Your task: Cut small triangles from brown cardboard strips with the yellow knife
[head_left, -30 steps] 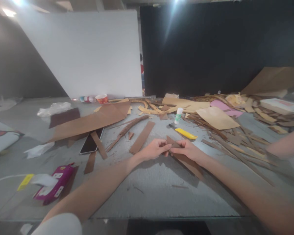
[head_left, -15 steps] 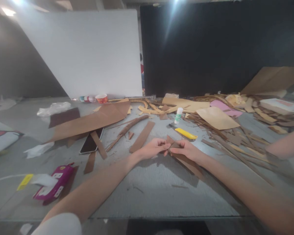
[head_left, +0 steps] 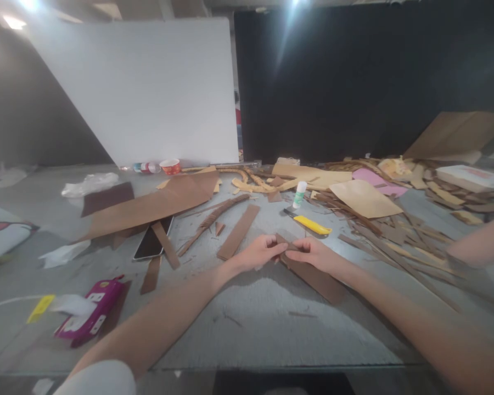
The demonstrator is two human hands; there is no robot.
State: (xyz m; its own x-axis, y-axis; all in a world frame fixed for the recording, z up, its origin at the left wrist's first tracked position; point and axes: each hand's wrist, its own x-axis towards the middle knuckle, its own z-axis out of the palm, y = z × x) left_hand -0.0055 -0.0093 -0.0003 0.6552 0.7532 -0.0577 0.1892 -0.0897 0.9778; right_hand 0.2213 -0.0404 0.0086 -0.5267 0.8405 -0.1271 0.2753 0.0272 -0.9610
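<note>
A long brown paper strip (head_left: pixel 313 278) slants down to the right from between my two hands, just above the tabletop. My left hand (head_left: pixel 260 252) pinches the strip's upper end between thumb and fingers. Close beside it, my right hand (head_left: pixel 313 253) is closed on the same end, thumb on top. Beyond my hands lie a yellow utility knife (head_left: pixel 312 224) and an upright glue stick (head_left: pixel 299 195). Left of my left hand is another flat brown strip (head_left: pixel 239 232), with a wrapped brown paper roll (head_left: pixel 214 216) past it.
Paper scraps and thin strips (head_left: pixel 399 236) cover the right side. Another person's forearm (head_left: pixel 483 241) reaches in there. To the left are a large brown sheet (head_left: pixel 156 206), a phone (head_left: pixel 149 241) and a purple tissue pack (head_left: pixel 101 299). White (head_left: pixel 148 88) and black panels (head_left: pixel 366 82) stand behind.
The brown strip has turned in my fingers, so its broad face now shows more. My hands stay in nearly the same place, still pinching its upper end.
</note>
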